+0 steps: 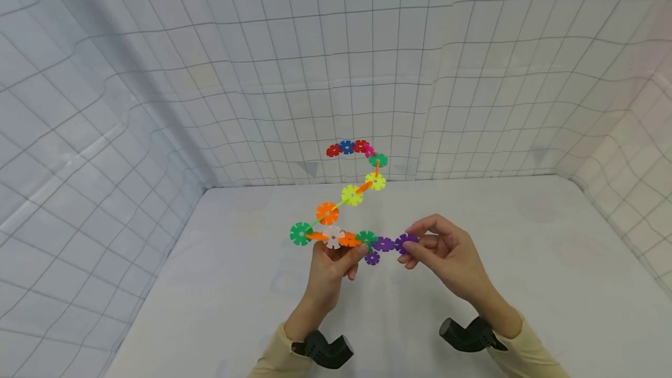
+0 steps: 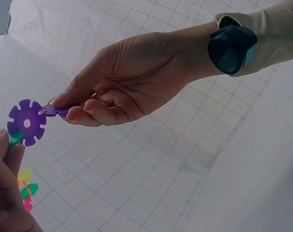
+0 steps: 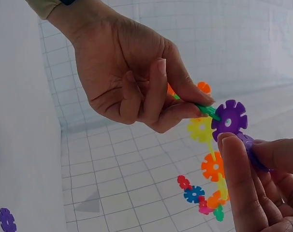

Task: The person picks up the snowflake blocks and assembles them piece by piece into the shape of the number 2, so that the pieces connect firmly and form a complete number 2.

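A long chain of slotted plastic flower discs is held up in front of me. My left hand (image 1: 328,273) pinches a green disc (image 1: 366,239) near the chain's close end, with a white disc (image 1: 333,237) and an orange disc just to its left. My right hand (image 1: 454,255) pinches a purple disc (image 1: 406,244) between thumb and fingers. That disc meets a second purple disc (image 3: 229,118) at its edge, which is slotted into the green one. In the left wrist view, the pinched purple disc (image 2: 53,110) is turned nearly edge-on.
The chain's far part curves up and back, through yellow discs (image 1: 352,195) to red and blue ones (image 1: 346,147). One separate purple disc (image 1: 372,258) lies on the white table (image 1: 252,308). Gridded white sheeting (image 1: 315,74) rises behind and at both sides.
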The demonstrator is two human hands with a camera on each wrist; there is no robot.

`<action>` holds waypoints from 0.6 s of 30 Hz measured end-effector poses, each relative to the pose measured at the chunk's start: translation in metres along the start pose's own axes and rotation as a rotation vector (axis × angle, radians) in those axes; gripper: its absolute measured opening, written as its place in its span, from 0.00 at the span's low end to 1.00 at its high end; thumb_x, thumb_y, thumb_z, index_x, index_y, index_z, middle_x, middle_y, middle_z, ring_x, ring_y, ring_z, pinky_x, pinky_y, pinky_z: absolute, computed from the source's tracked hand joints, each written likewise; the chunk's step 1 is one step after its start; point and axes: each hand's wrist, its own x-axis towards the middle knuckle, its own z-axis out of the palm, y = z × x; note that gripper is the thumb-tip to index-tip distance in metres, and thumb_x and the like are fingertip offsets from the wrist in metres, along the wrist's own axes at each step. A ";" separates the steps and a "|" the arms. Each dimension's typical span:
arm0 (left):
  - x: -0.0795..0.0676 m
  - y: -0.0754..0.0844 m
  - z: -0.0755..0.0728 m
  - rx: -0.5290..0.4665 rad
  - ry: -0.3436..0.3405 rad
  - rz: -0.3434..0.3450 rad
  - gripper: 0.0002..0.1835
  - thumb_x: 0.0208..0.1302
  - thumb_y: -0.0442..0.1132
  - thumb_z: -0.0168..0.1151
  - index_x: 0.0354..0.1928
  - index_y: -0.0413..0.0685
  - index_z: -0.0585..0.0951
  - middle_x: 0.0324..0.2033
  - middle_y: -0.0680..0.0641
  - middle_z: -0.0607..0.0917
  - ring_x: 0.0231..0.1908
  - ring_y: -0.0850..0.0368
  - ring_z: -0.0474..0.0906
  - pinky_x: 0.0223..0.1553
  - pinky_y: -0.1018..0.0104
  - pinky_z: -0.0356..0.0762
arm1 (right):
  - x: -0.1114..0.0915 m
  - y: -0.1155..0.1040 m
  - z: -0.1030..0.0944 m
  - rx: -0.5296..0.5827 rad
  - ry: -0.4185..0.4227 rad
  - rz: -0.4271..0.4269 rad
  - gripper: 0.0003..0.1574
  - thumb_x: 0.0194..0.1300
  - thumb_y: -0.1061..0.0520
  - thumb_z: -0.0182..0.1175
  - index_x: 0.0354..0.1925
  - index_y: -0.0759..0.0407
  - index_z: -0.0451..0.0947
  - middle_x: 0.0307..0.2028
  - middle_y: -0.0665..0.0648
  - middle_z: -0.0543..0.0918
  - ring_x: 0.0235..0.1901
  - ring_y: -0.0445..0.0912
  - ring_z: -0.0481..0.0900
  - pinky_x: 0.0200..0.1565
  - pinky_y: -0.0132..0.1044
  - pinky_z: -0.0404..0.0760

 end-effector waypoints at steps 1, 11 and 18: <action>0.000 0.000 0.000 -0.002 -0.001 0.004 0.08 0.60 0.32 0.64 0.39 0.46 0.76 0.19 0.52 0.74 0.13 0.63 0.64 0.17 0.75 0.65 | 0.000 0.000 0.000 -0.006 -0.004 -0.022 0.12 0.61 0.75 0.57 0.43 0.71 0.70 0.32 0.71 0.80 0.29 0.55 0.84 0.30 0.48 0.81; -0.001 0.002 0.001 -0.010 -0.022 0.040 0.07 0.60 0.31 0.65 0.38 0.46 0.77 0.23 0.53 0.78 0.13 0.63 0.65 0.17 0.75 0.66 | -0.004 -0.004 0.009 -0.168 0.044 -0.137 0.15 0.56 0.78 0.59 0.42 0.69 0.74 0.31 0.61 0.84 0.27 0.50 0.84 0.27 0.43 0.82; -0.004 0.004 0.004 0.011 -0.035 0.086 0.11 0.59 0.33 0.66 0.40 0.43 0.74 0.25 0.53 0.79 0.13 0.61 0.65 0.16 0.75 0.68 | -0.003 -0.003 0.014 -0.112 0.044 -0.275 0.16 0.54 0.83 0.57 0.41 0.74 0.74 0.31 0.63 0.81 0.26 0.49 0.84 0.26 0.39 0.82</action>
